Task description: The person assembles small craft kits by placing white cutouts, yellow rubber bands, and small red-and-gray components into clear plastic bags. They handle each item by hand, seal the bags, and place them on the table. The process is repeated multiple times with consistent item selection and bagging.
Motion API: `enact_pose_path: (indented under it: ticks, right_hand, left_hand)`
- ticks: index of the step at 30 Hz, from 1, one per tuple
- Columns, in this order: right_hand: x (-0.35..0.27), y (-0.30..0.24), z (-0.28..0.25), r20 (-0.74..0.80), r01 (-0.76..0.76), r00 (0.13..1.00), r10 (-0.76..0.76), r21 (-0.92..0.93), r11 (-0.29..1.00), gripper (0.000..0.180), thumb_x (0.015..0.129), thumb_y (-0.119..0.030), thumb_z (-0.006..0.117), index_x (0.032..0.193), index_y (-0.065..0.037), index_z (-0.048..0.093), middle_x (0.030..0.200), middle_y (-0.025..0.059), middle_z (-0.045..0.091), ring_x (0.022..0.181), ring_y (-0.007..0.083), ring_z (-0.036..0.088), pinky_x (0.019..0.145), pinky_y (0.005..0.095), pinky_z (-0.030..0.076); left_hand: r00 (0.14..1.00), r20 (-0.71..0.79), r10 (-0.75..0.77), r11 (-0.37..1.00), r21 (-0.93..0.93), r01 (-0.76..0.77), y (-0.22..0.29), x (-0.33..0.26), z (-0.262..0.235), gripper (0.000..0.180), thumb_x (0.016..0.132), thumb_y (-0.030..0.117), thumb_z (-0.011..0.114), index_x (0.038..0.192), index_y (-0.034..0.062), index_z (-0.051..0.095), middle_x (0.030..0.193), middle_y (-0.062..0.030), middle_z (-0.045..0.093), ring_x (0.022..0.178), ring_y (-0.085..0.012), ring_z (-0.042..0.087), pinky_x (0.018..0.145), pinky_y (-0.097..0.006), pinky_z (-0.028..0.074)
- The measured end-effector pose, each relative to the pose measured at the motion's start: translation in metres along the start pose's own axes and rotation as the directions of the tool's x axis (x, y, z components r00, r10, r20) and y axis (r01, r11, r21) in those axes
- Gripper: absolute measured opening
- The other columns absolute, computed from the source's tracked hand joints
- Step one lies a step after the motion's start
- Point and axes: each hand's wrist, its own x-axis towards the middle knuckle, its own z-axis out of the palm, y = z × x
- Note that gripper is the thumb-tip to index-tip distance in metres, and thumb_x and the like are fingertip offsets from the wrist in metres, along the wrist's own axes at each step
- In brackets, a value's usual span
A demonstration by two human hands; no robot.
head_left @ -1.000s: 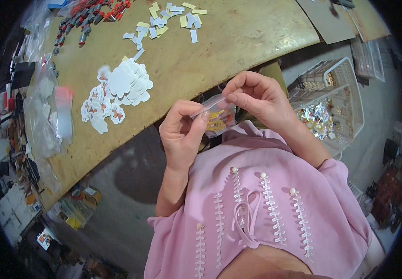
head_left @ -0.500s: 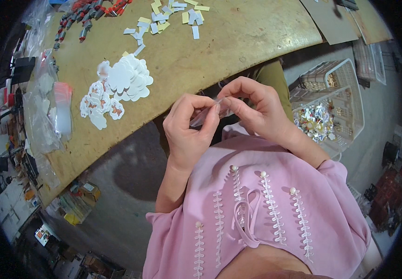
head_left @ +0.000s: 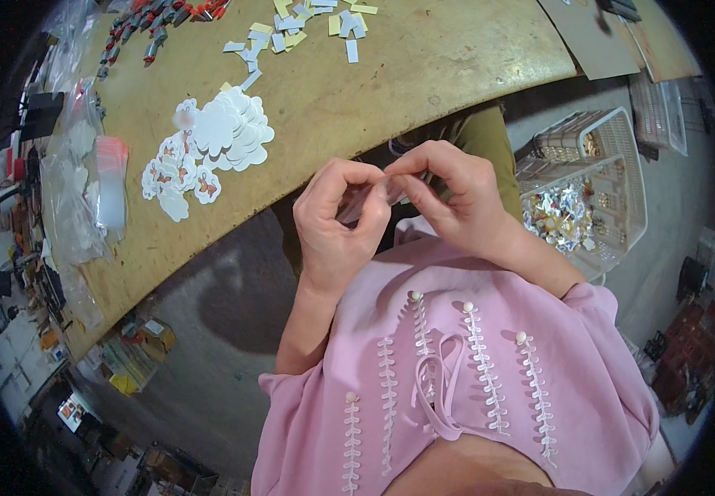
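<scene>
Both hands have closed in on each other since a second ago. The left hand (head_left: 337, 223) and right hand (head_left: 455, 198) now meet fingertip to fingertip over the lap, just off the counter (head_left: 423, 66) edge, and the small clear bag (head_left: 371, 198) sits pinched between them. Earlier the bag hung open to view with its yellow and red contents showing; now the fingers cover most of it and only a strip of clear film shows, so I can't tell what is inside. Both sets of fingers are clenched on the bag, thumbs against forefingers along its top edge, which looks like pressing or working the mouth of the bag.

The white cut-out stickers (head_left: 217, 136) lie untouched on the counter, and the wire basket (head_left: 614, 165) stands at the person's right.
</scene>
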Motion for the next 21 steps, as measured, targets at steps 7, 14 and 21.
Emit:
enact_pose_path:
  ticks: [7, 14, 21]
  right_hand:
    - [0.003, -0.005, 0.001, 0.012, 0.021, 1.000, -0.021, 0.013, 1.000, 0.005, 0.094, 0.001, 0.071, 0.098, -0.001, 0.071, 0.087, 0.0097, 0.071, 0.080, 0.0215, 0.070, 0.080, 0.0377, 0.057]
    - [-0.012, 0.014, -0.038, 0.019, -0.264, 0.961, 0.275, 0.357, 0.896, 0.007, 0.103, 0.004, 0.061, 0.105, 0.002, 0.067, 0.091, 0.0038, 0.071, 0.088, 0.0111, 0.069, 0.117, 0.0443, 0.048]
    - [-0.055, 0.121, -0.163, 0.005, -0.461, 0.887, 0.462, 0.084, 0.883, 0.004, 0.107, -0.007, 0.062, 0.105, -0.005, 0.065, 0.095, -0.0014, 0.063, 0.085, 0.0069, 0.056, 0.078, 0.0236, 0.047]
  left_hand:
    - [0.983, 0.058, 0.176, 0.961, 0.206, -0.184, 0.010, 0.002, -0.007, 0.011, 0.083, -0.002, 0.074, 0.090, 0.0033, 0.066, 0.081, -0.0086, 0.065, 0.070, -0.0213, 0.066, 0.064, -0.033, 0.053]
    - [0.964, 0.136, 0.229, 0.942, 0.220, -0.255, 0.014, -0.013, -0.027, 0.013, 0.079, -0.002, 0.072, 0.083, 0.0036, 0.060, 0.078, -0.0086, 0.062, 0.068, -0.0234, 0.064, 0.061, -0.035, 0.052]
    - [0.893, -0.259, 0.368, 0.765, 0.630, -0.133, 0.014, 0.005, -0.117, 0.007, 0.089, 0.006, 0.075, 0.090, 0.0076, 0.069, 0.085, -0.0076, 0.069, 0.075, -0.0239, 0.069, 0.068, -0.037, 0.055]
